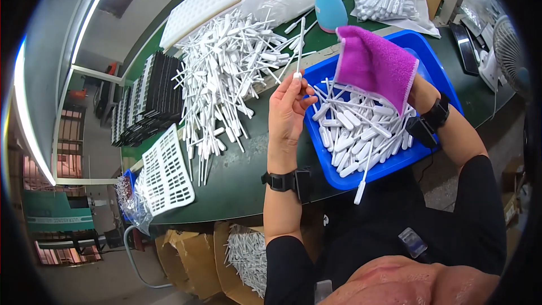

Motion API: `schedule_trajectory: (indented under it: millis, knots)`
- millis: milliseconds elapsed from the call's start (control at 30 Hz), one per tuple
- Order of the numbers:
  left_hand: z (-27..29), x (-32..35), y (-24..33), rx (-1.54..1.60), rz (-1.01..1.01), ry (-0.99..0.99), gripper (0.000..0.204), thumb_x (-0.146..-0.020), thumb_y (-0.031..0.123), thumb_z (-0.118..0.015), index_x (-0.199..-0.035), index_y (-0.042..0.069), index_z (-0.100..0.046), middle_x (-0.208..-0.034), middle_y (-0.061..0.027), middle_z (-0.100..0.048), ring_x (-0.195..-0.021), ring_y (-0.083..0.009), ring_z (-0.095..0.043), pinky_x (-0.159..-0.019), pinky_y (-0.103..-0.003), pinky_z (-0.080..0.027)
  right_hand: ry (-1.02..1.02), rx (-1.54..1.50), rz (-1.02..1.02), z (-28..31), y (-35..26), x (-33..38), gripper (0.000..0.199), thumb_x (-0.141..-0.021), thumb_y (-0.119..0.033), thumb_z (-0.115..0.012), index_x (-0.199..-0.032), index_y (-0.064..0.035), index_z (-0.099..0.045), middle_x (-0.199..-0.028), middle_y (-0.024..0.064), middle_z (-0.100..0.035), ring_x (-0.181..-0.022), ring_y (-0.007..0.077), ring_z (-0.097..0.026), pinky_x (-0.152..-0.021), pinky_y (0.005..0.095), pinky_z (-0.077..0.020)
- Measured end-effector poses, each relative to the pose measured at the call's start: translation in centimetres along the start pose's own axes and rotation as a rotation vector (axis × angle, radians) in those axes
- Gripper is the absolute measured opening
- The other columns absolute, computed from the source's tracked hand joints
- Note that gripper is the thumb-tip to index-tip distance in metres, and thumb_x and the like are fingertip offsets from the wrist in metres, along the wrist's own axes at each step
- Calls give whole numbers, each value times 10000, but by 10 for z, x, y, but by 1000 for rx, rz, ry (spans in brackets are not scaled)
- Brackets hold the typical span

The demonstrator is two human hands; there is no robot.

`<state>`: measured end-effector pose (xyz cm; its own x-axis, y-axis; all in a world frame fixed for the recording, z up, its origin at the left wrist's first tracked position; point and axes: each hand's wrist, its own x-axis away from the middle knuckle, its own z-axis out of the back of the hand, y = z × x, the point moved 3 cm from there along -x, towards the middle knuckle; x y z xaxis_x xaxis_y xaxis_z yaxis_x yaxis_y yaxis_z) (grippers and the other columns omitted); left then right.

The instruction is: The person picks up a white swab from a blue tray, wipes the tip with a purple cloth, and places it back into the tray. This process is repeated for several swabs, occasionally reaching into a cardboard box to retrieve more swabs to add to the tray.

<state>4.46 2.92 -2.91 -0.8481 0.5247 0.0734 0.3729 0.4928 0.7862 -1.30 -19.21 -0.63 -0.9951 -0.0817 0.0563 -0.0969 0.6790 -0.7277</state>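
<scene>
My left hand (288, 104) pinches a white plastic stick (301, 45) between thumb and fingertips, its thin shaft pointing up. It is held beside the left rim of a blue tray (446, 79). Over the tray, my right hand (420, 95) grips a purple cloth (375, 62) with a pale edge; the cloth hides most of its fingers. Beneath the cloth, the tray holds a heap of similar white sticks (355, 135) with wide, flattened ends. One stick (362, 183) sticks out over the tray's near rim.
A large pile of white sticks (226, 62) covers the green table (243, 169) to the left. Around it are stacked black racks (161, 90), a white slotted panel (167, 172) and a blue spray bottle (330, 8). Cardboard boxes (186, 260) stand below; a fan (511, 48) is at right.
</scene>
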Motion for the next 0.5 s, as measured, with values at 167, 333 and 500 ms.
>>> schedule_trajectory:
  millis: [167, 333, 500]
  knots:
    - [4, 4, -1, -44, -41, 66, 274, -924, 143, -576, -1170, 22, -573, -906, -35, -627, -777, -100, -608, -588, -220, -524, -49, 48, 138, 5, 1, -6, 427, -958, -297, -517, -1293, -33, -494, -1122, 66, -617, -968, 159, -631, -878, 278, -522]
    - [3, 6, 1, -8, -58, 111, 280, -918, 148, -584, -1171, 29, -572, -901, -31, -626, -776, -97, -606, -567, -219, -513, 17, -47, -20, 8, 6, -3, 426, -952, -275, -527, -1299, -31, -488, -1088, 55, -621, -953, 161, -628, -901, 270, -508]
    - [6, 4, 2, 17, -69, 112, 291, -918, 133, -577, -1185, 18, -577, -935, -58, -641, -742, -108, -608, -541, -228, -509, -31, -24, 19, 12, 4, -5, 432, -952, -256, -530, -1303, -12, -468, -1166, 81, -576, -1037, 162, -589, -949, 278, -479]
